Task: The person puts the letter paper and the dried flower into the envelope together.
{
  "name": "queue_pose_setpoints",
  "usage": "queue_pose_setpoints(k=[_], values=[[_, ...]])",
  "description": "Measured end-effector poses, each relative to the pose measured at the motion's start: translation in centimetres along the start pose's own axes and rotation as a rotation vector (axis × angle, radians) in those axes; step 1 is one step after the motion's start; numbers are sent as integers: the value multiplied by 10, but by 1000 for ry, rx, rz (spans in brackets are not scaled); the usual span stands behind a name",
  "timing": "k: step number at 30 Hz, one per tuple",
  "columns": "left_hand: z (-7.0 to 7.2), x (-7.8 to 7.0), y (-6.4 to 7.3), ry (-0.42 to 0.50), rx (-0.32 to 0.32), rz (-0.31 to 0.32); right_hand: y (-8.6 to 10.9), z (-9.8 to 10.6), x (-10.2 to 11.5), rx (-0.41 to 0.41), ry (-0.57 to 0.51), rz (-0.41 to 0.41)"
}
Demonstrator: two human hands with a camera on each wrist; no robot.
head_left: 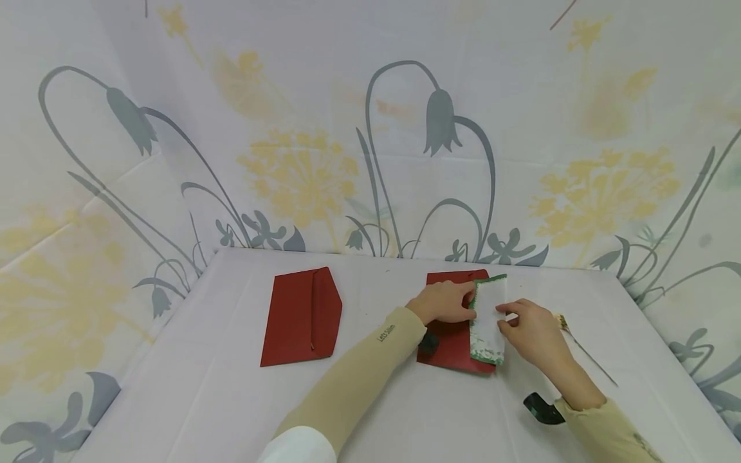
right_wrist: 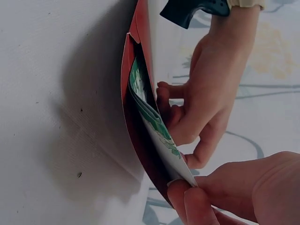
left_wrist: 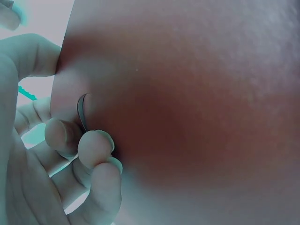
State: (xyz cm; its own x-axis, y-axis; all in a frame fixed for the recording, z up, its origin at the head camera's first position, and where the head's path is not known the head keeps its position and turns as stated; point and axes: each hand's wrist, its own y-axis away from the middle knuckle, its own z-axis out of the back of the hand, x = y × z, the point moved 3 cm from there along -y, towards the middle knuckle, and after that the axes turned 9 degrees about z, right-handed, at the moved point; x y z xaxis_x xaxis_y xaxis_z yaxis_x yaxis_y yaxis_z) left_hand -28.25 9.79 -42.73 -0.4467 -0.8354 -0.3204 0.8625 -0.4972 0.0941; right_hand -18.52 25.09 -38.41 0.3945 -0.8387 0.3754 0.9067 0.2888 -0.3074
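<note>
My left hand [head_left: 444, 302] grips the right-hand red envelope [head_left: 454, 344] by its edge. In the left wrist view, the fingers and thumb curl at the side of that reddish surface [left_wrist: 164, 108]. A folded white sheet of paper [head_left: 491, 315] with a green leafy border overlaps the envelope's flap side. My right hand [head_left: 529, 328] pinches the paper's outer edge between thumb and fingers. In the right wrist view, the folded paper [right_wrist: 161, 147] lies partly inside the envelope's parted mouth. How deep it reaches is hidden.
Another red envelope [head_left: 291, 318] lies at the left of the white table [head_left: 231, 411], its flap toward the right. A thin-stemmed dried flower [head_left: 590, 354] lies beside my right hand. Floral cloth [head_left: 324, 96] hangs behind the table. Dark wrist devices [head_left: 542, 409] sit at both sleeves.
</note>
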Motion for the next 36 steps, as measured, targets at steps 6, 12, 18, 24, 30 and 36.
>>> queue_pose_setpoints(k=[6, 12, 18, 24, 30, 36], values=[[3, 0, 0, -12, -15, 11, -2, -2, 1, -8, -31, 12], [6, 0, 2, 14, -15, 17, -5, -8, 0, 2, -60, 13], [10, -1, 5, 41, -13, 4, -10, -15, 1, 23, -75, 2], [11, -2, 5, 60, -22, -3, -15, -21, 2, 29, -122, -13], [9, -2, 3, 75, -25, 10, -17, -25, 2, 31, -178, -28], [9, 0, 2, 92, -16, 8, -15, -22, -2, -27, -190, -33]])
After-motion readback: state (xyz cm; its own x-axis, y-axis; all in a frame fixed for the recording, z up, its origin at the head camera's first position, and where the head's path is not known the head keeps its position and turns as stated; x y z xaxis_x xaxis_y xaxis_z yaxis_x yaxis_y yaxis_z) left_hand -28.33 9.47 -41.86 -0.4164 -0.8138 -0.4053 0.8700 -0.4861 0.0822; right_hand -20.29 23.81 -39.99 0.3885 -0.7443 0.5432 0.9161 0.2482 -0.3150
